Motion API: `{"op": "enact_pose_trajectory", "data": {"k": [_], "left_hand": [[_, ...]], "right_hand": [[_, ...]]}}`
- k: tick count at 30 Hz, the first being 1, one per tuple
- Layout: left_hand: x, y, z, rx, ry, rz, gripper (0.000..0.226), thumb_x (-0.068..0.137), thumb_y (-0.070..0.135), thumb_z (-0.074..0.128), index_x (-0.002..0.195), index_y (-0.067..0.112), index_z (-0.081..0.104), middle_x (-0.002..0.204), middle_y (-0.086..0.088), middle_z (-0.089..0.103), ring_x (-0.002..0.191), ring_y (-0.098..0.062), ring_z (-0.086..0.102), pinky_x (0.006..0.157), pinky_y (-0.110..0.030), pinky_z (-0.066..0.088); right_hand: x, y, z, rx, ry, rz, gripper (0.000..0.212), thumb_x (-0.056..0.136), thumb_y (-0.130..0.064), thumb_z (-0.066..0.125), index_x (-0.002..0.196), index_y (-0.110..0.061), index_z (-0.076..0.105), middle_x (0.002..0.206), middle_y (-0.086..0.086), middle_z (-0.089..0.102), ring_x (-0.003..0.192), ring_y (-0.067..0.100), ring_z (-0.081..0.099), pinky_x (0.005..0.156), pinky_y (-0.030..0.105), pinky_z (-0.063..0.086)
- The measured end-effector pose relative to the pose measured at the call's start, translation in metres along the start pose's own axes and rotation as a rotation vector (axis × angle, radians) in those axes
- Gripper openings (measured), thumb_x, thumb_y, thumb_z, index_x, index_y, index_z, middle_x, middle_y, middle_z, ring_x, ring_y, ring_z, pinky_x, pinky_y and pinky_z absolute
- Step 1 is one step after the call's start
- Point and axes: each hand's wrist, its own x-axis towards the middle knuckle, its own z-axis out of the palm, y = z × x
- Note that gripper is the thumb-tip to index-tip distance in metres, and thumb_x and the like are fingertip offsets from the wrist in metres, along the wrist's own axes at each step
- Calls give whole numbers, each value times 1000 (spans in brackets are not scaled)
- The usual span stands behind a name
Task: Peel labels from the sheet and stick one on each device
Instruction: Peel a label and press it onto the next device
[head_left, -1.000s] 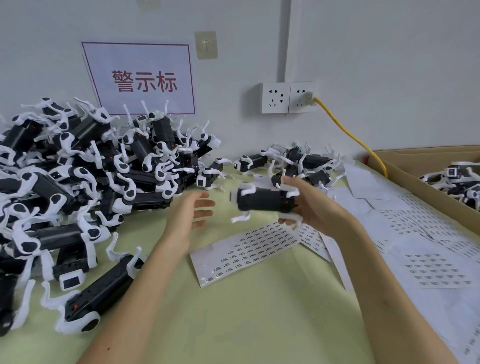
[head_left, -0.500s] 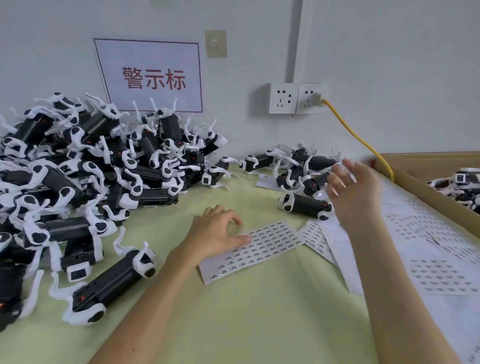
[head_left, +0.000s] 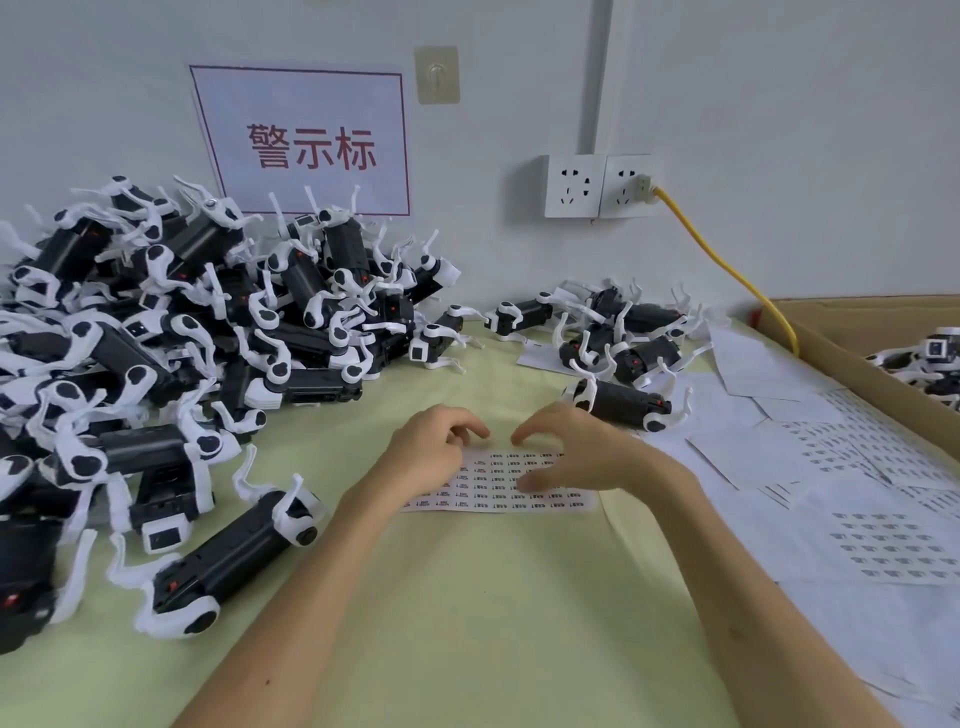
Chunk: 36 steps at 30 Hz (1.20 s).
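Your hands sit close together on the label sheet (head_left: 498, 491). Left hand (head_left: 434, 454): fingers curled on its left end, grip unclear. Right hand (head_left: 571, 452): arched, thumb and fingers apart, touching it. One device (head_left: 621, 404) lies just beyond it. Device pile (head_left: 171, 332) crowds the left, loose sheets (head_left: 831, 499) the right.

A white label sheet (head_left: 498, 483) with rows of small dark labels lies flat at centre, with a tangled heap of black-and-white devices (head_left: 208, 332) at its ten o'clock, a smaller cluster (head_left: 628, 332) at one o'clock, one single device (head_left: 618, 402) on its side nearer at two o'clock, and another (head_left: 228, 566) at eight o'clock.
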Motion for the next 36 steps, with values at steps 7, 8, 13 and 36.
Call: {"op": "enact_pose_trajectory", "data": {"k": [7,8,13,36], "left_hand": [[1,-3,0,103,-101,49,20,91,37,71,111,35,70,105,8,51,98,-15,59,91,-33,48],[1,-4,0,89,-124,46,28,87,40,76,114,35,70,105,8,51,99,-15,59,90,-33,49],[3,-5,-1,-26,-122,30,27,80,33,84,106,32,75,85,4,55,73,-13,53,70,-30,43],[-7,10,-12,-739,-215,-15,19,94,11,71,113,8,75,107,-10,78,94,-23,75,82,-30,57]], "right_hand": [[3,-3,3,35,52,1,49,73,-37,90,118,-34,69,111,-6,54,107,14,56,96,33,48],[3,-3,3,38,53,6,49,73,-36,90,117,-35,69,109,-8,55,105,13,56,92,30,49],[1,-9,4,53,102,-23,46,73,-28,90,113,-34,69,108,-7,53,105,14,56,92,32,48],[-6,-16,-13,592,806,-98,29,90,-3,62,93,-31,70,105,-6,68,91,14,65,68,21,55]]}}
